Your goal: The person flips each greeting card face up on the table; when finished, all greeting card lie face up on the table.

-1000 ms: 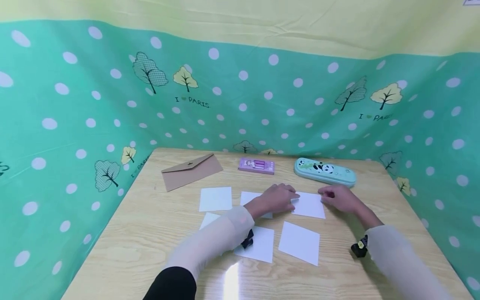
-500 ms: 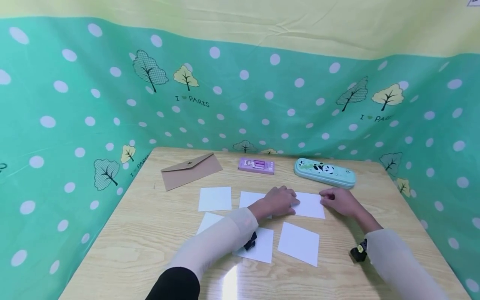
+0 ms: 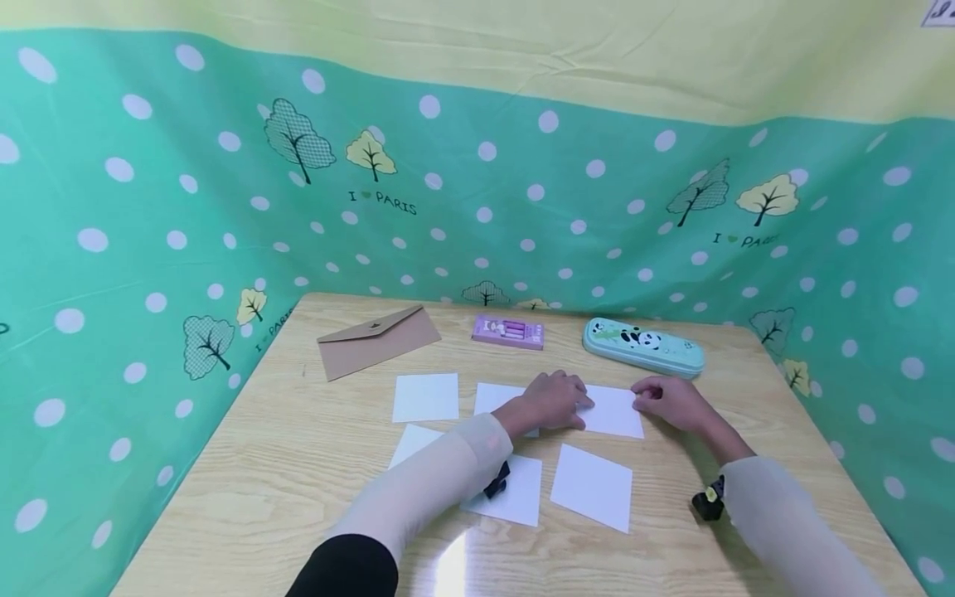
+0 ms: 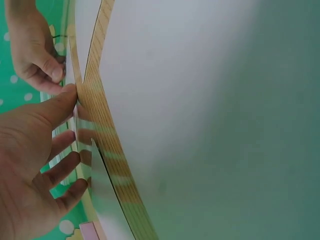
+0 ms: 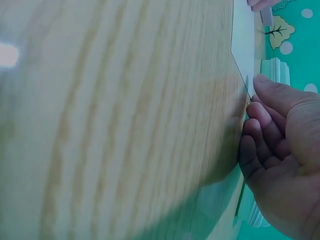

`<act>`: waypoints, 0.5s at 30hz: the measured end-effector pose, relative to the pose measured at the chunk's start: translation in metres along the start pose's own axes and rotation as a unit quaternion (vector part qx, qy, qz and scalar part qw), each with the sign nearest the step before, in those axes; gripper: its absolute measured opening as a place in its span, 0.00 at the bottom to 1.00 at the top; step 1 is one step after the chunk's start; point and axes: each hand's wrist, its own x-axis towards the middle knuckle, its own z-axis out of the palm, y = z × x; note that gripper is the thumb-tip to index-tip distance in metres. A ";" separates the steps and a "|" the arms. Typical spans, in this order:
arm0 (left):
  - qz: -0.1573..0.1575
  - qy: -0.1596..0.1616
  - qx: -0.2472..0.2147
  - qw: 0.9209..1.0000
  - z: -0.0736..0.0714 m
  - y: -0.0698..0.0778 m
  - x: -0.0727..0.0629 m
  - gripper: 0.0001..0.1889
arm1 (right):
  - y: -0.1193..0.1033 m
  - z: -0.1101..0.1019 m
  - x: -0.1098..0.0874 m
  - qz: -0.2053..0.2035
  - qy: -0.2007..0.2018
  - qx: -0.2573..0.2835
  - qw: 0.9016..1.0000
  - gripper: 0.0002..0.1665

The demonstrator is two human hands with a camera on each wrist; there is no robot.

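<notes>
Both hands are at a square sheet of white paper (image 3: 615, 413) in the back row, right end, in the head view. My left hand (image 3: 550, 402) lies at its left side, fingers spread and fingertips on or right beside the edge. My right hand (image 3: 675, 404) pinches the sheet's back right corner between thumb and forefinger. The right wrist view shows that pinch up close, the right hand's (image 5: 295, 142) other fingers curled under. Seen from the left wrist, the left hand (image 4: 30, 160) has its thumb and loosely bent fingers low over the table.
Several more white sheets lie around, including one at front right (image 3: 593, 487) and one at back left (image 3: 426, 398); my left forearm covers parts of others. Behind them are a brown envelope (image 3: 380, 342), a purple box (image 3: 509, 332) and a turquoise panda pencil case (image 3: 643, 347). Patterned cloth (image 3: 485, 186) hangs behind.
</notes>
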 end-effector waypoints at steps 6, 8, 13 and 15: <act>0.003 0.004 0.010 1.000 0.002 0.001 0.001 0.25 | 0.000 -0.001 0.003 0.010 -0.013 0.026 1.000 0.17; 0.003 0.003 0.013 1.000 0.002 0.001 0.000 0.25 | -0.001 -0.002 0.004 0.006 -0.019 0.032 0.999 0.17; -0.001 0.002 0.004 1.000 0.000 0.000 -0.003 0.27 | -0.006 -0.004 0.002 0.001 -0.021 0.039 0.999 0.17; -0.008 0.005 -0.005 1.000 -0.001 -0.001 -0.003 0.30 | -0.008 -0.004 0.001 0.006 -0.017 0.045 0.999 0.17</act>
